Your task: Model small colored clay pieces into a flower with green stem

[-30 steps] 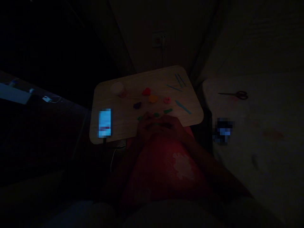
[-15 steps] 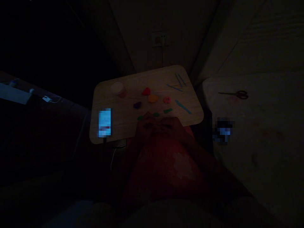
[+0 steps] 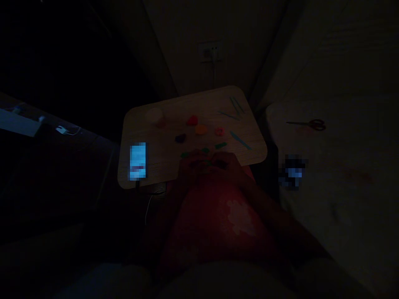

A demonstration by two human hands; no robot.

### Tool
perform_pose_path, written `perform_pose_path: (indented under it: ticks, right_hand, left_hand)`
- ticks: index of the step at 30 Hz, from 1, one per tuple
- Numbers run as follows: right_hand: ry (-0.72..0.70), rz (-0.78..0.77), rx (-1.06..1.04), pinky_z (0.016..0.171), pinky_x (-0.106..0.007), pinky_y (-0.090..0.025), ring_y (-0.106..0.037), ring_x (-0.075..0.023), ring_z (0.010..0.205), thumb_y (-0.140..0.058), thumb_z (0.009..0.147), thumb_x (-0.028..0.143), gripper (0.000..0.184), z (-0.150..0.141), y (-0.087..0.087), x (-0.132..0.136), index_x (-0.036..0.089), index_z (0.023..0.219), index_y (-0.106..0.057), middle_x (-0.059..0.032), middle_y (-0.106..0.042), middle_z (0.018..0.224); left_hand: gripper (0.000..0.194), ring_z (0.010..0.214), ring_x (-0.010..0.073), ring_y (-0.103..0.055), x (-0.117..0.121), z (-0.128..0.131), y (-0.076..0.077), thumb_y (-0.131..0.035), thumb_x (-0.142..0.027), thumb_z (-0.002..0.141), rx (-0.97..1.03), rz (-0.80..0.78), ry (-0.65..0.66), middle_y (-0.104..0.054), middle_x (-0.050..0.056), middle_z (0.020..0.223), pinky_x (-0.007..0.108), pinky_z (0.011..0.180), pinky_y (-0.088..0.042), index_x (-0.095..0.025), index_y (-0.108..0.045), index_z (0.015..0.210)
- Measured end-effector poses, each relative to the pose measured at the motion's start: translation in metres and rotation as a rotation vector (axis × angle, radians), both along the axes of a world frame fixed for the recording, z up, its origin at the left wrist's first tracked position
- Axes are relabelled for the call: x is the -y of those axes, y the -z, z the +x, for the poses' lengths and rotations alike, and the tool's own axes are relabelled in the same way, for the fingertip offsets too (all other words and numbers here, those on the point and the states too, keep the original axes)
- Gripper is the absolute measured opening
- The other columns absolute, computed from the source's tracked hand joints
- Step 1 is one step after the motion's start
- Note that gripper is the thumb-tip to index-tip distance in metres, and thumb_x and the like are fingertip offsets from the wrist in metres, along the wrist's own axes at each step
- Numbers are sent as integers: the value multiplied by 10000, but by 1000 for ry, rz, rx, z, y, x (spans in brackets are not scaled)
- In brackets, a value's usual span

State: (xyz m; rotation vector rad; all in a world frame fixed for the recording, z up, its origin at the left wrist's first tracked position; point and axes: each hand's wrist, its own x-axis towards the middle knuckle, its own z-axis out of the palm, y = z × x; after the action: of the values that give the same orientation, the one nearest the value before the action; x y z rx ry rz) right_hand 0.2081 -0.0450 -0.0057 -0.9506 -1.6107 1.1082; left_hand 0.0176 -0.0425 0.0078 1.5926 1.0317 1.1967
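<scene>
The scene is very dark. My left hand (image 3: pixel 190 165) and my right hand (image 3: pixel 225 163) meet at the near edge of a small wooden table (image 3: pixel 156 128). Their fingers are curled together, pinching a small green bit of clay (image 3: pixel 205 163) that barely shows between them. Just beyond the fingers lie other green clay pieces (image 3: pixel 220 145). Farther out sit a purple lump (image 3: pixel 180 138), a red lump (image 3: pixel 192 120), an orange lump (image 3: pixel 200 130) and a pink one (image 3: pixel 219 131). A blue plastic knife (image 3: pixel 240 140) lies to the right of them.
A lit phone (image 3: pixel 137 161) lies at the table's near left corner, a pale cup (image 3: pixel 155 115) at its far left, thin blue tools (image 3: pixel 236 106) at its far right. Scissors (image 3: pixel 307 123) and a small blue-lit object (image 3: pixel 293 172) rest on the bed to the right. A wall socket (image 3: pixel 208 52) sits behind.
The picture has grown dimmer. My hands stay together in the same spot, with only slight shifts of the fingers.
</scene>
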Motion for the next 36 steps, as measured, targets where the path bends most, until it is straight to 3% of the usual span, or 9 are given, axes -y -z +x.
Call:
perform_pose_path:
  ticks: [6, 10, 11, 14, 16, 20, 26, 31, 36]
  right_hand:
    - [53, -6, -34, 600, -285, -443, -584, -155, 649, -739, 900, 536, 319, 0, 1, -1, 227, 828, -761, -26, -713, 765]
    - [130, -59, -55, 567, -279, -423, -567, -150, 622, -740, 896, 507, 297, 1, 3, -2, 224, 807, -738, -12, -689, 716]
    - [138, -69, -56, 564, -279, -423, -570, -151, 623, -746, 890, 500, 289, 1, 3, -2, 223, 809, -738, -11, -692, 715]
    - [140, -74, -51, 577, -280, -442, -582, -153, 638, -757, 882, 462, 251, 1, 4, -3, 220, 817, -746, -12, -703, 728]
    - [140, -78, -51, 588, -280, -454, -594, -154, 650, -755, 884, 432, 216, 1, 5, -2, 221, 836, -760, -15, -715, 745]
    - [169, -82, -68, 600, -281, -477, -634, -166, 681, -761, 861, 406, 185, 0, 6, -2, 227, 904, -784, -24, -750, 792]
    - [179, -95, -27, 604, -284, -480, -631, -168, 673, -733, 873, 464, 232, -1, 4, -2, 240, 910, -779, -21, -754, 795]
    - [199, -117, -37, 591, -283, -472, -614, -162, 654, -746, 849, 489, 262, -2, 2, -2, 228, 851, -757, -23, -731, 761]
    - [175, -128, -59, 592, -280, -476, -607, -154, 633, -813, 785, 506, 310, -7, -1, -3, 217, 771, -703, -13, -709, 725]
  left_hand:
    - [395, 944, 236, -676, 3, -7, -2, -732, -568, 908, -60, 148, -29, -732, 85, 1024, 376, 852, -557, -240, -793, 1120]
    - [333, 1060, 278, -625, 4, -24, -12, -683, -422, 944, -312, 284, -389, -669, 106, 1138, 429, 972, -512, -218, -704, 1207]
    - [362, 1093, 300, -610, 4, -28, -13, -707, -383, 916, -415, 304, -418, -652, 118, 1170, 458, 1008, -493, -209, -682, 1232]
    - [448, 1181, 375, -564, 1, -37, -9, -749, -276, 836, -653, 267, -418, -617, 165, 1236, 540, 1068, -440, -184, -641, 1262]
    - [337, 1155, 394, -569, -2, -40, -2, -731, -229, 828, -719, 215, -412, -629, 170, 1171, 571, 1072, -423, -178, -663, 1154]
    - [117, 1065, 359, -594, -12, -44, 8, -657, -210, 883, -743, 187, -414, -651, 140, 1054, 551, 1030, -449, -191, -668, 998]
    - [103, 1111, 347, -595, -29, -44, 3, -629, -219, 919, -841, 186, -457, -664, 139, 1095, 533, 1039, -459, -200, -673, 1009]
    - [157, 1170, 339, -591, -15, -28, -10, -654, -272, 908, -674, 267, -532, -632, 144, 1173, 531, 1072, -463, -195, -687, 1041]
    - [214, 988, 219, -669, 5, 3, -28, -656, -380, 949, -220, 108, -214, -720, 85, 1057, 346, 868, -558, -198, -732, 1032]
